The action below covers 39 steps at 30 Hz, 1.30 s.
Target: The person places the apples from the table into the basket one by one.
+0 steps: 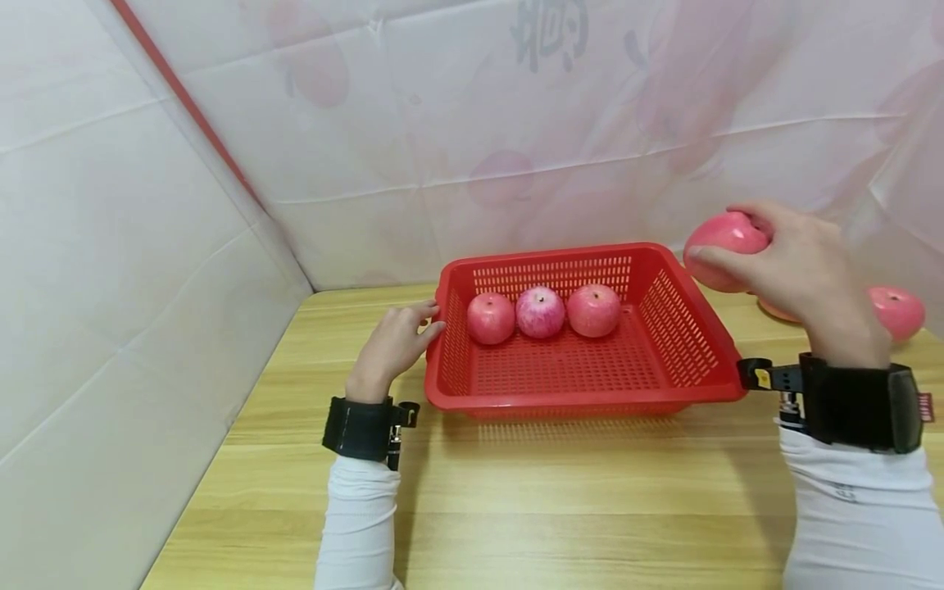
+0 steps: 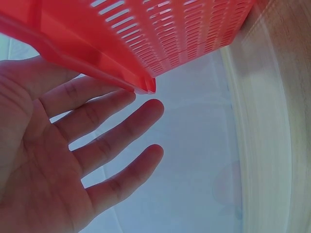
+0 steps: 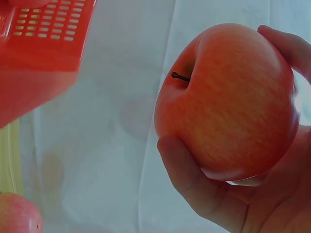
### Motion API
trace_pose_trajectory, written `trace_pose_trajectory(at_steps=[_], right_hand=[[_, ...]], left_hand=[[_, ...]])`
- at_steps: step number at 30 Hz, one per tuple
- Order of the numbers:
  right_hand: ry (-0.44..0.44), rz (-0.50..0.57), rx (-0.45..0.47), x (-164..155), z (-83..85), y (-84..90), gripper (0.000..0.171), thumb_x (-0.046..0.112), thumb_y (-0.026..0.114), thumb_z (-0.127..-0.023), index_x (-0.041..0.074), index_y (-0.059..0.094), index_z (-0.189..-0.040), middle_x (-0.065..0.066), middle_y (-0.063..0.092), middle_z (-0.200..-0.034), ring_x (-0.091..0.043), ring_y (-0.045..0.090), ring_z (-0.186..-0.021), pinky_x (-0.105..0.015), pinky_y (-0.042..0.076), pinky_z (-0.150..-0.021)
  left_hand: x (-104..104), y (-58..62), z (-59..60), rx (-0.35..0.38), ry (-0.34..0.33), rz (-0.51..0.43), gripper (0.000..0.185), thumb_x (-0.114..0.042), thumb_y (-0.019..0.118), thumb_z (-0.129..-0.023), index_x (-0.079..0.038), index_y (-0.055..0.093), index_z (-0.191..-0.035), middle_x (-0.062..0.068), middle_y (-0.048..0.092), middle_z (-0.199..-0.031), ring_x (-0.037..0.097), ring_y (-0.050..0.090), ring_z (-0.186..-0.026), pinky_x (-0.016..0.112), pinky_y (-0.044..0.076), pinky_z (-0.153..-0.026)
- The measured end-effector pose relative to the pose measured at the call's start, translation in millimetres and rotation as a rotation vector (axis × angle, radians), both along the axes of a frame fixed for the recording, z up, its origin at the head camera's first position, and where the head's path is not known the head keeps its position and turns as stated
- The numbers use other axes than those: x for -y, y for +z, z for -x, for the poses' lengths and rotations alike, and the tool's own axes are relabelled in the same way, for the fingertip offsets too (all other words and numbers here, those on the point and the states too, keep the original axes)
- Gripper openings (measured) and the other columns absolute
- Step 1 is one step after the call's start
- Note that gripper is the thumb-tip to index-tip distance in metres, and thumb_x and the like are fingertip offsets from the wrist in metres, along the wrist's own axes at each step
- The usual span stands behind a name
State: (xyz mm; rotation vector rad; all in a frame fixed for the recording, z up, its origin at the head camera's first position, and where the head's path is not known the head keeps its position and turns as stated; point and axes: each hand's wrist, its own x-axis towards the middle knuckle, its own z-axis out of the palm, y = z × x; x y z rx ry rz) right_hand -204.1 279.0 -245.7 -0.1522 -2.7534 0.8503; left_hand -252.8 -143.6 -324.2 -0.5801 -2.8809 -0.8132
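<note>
A red apple (image 1: 723, 238) with a short dark stem (image 3: 181, 76) is held up by my right hand (image 1: 804, 262), thumb on one side and fingers on the other. The hand is above the table, just beyond the right end of a red plastic basket (image 1: 590, 401). Inside the basket, a red apple (image 1: 490, 319), a streaked pink apple (image 1: 541, 313) and another red apple (image 1: 594, 311) sit in a row near the back wall. At the basket's left rim is my left hand (image 1: 394, 344). Its fingers (image 2: 92, 114) are spread and fairly straight, some touching the rim's underside.
To the right of the basket, a red apple (image 1: 896, 311) lies on the wooden table (image 1: 546, 500). Another apple (image 1: 778, 311) there is mostly hidden behind my right hand. A pale printed sheet (image 1: 413, 156) hangs behind the table, and another sheet (image 1: 133, 229) stands along its left side.
</note>
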Motion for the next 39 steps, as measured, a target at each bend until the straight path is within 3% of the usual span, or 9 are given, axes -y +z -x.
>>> trace_pose_trajectory(at_steps=[8, 18, 30, 39], right_hand=[[0.069, 0.000, -0.035, 6.1, 4.0, 1.1, 0.081, 0.057, 0.067, -0.091, 0.015, 0.041, -0.155, -0.033, 0.049, -0.130, -0.052, 0.041, -0.110, -0.042, 0.044, -0.058], [0.116, -0.025, -0.013, 18.5, 8.3, 1.6, 0.086, 0.058, 0.066, -0.091, 0.013, 0.036, -0.158, -0.031, 0.048, -0.134, -0.052, 0.044, -0.110, -0.062, 0.050, -0.069], [0.201, -0.095, -0.030, 36.0, 17.8, 3.4, 0.076, 0.054, 0.069, -0.091, 0.010, 0.046, -0.148, -0.028, 0.054, -0.131, -0.050, 0.045, -0.112, -0.065, 0.046, -0.079], [0.235, -0.113, -0.044, 48.2, 18.3, 4.5, 0.076, 0.056, 0.070, -0.089, 0.009, 0.049, -0.145, -0.028, 0.056, -0.129, -0.048, 0.046, -0.112, -0.064, 0.046, -0.080]], left_hand=[[-0.9, 2.2, -2.0, -0.001, 0.001, 0.002, 0.038, -0.011, 0.066, -0.100, 0.005, 0.063, -0.134, 0.021, 0.060, -0.138, 0.027, 0.071, -0.093, 0.033, 0.059, -0.076], [-1.0, 3.4, -2.6, 0.007, 0.009, 0.003, 0.039, -0.012, 0.066, -0.100, 0.005, 0.062, -0.135, 0.021, 0.059, -0.139, 0.031, 0.070, -0.101, 0.035, 0.059, -0.080], [-0.8, -0.1, -1.0, -0.003, 0.012, -0.001, 0.040, -0.012, 0.067, -0.099, 0.003, 0.062, -0.135, 0.021, 0.060, -0.137, 0.023, 0.069, -0.083, 0.030, 0.057, -0.072], [-0.3, -1.1, 0.5, -0.004, 0.010, 0.003, 0.039, -0.012, 0.066, -0.100, 0.003, 0.063, -0.135, 0.020, 0.059, -0.139, 0.028, 0.069, -0.098, 0.035, 0.058, -0.082]])
